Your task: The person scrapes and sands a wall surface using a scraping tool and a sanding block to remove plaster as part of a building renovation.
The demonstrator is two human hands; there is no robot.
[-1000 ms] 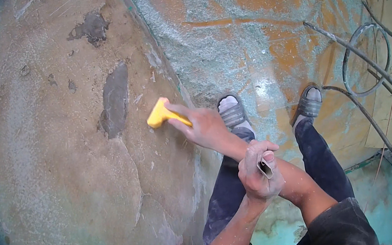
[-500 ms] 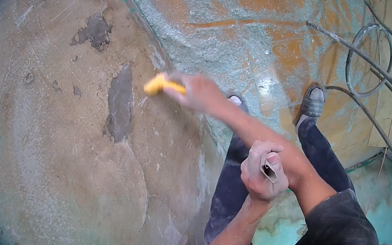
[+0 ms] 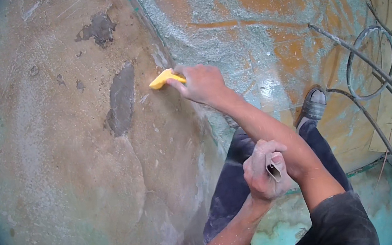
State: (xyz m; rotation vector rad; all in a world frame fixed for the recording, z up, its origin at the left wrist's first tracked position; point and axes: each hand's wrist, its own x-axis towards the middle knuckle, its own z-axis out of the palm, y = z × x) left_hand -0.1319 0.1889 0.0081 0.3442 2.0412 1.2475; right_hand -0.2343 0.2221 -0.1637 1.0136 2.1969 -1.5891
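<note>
A yellow hand-held tool [image 3: 163, 78], perhaps a scraper, is in the closed fingers of my right hand [image 3: 204, 83]. Its wide yellow end is at the worn tan wall [image 3: 87, 182], to the right of a long grey patch [image 3: 122, 101]; whether it touches the surface is not plain. Close to my body, my dusty left hand [image 3: 264, 176] is a fist around a hollow, thin-walled piece [image 3: 274, 172]. Only that piece's open end shows, and the rest is hidden by the hand. My right forearm passes just beyond it.
A smaller grey patch [image 3: 98, 30] marks the wall higher up. Pale flakes and dust [image 3: 204, 48] cover the orange-brown floor sheet [image 3: 300, 61]. Grey hoses [image 3: 369, 59] loop at the right. My foot in a grey slipper [image 3: 314, 102] stands near them.
My right hand and the yellow tool have shifted slightly right and up, and their motion blur is gone. My left hand keeps its grip, nearly in the same place.
</note>
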